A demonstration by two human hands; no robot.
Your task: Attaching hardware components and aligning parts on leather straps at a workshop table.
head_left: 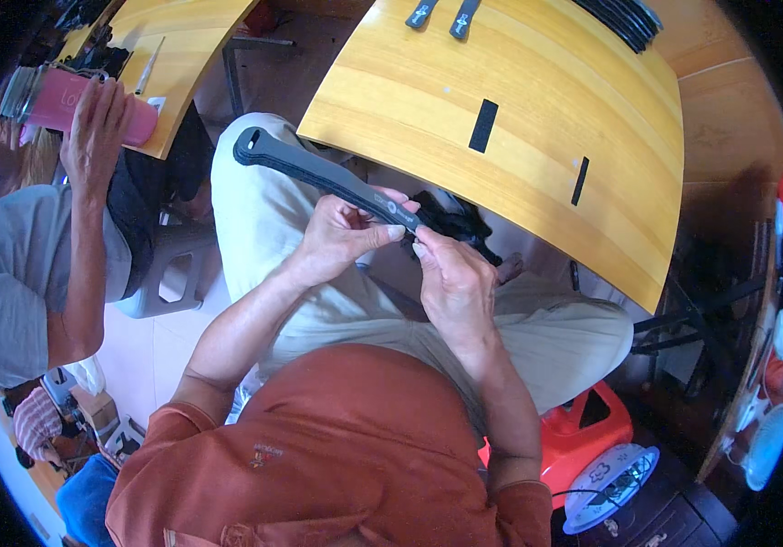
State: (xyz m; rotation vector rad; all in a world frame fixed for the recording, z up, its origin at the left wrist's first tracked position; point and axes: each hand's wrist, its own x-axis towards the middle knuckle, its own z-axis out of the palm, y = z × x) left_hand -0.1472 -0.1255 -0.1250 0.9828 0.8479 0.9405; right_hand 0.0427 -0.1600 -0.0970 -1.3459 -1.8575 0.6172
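Strap stack [315, 170], two-handed hold.
Left hand [341, 239] grips it, thumb on top; right hand [458, 281] pinches its right end. Two black strips [483, 126] far right on counter [391, 100].

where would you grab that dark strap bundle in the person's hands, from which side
On the dark strap bundle, probably best to pinch the rounded, slotted end from the person's left: it juts free over the left knee, while the left hand and right hand occupy the other end.
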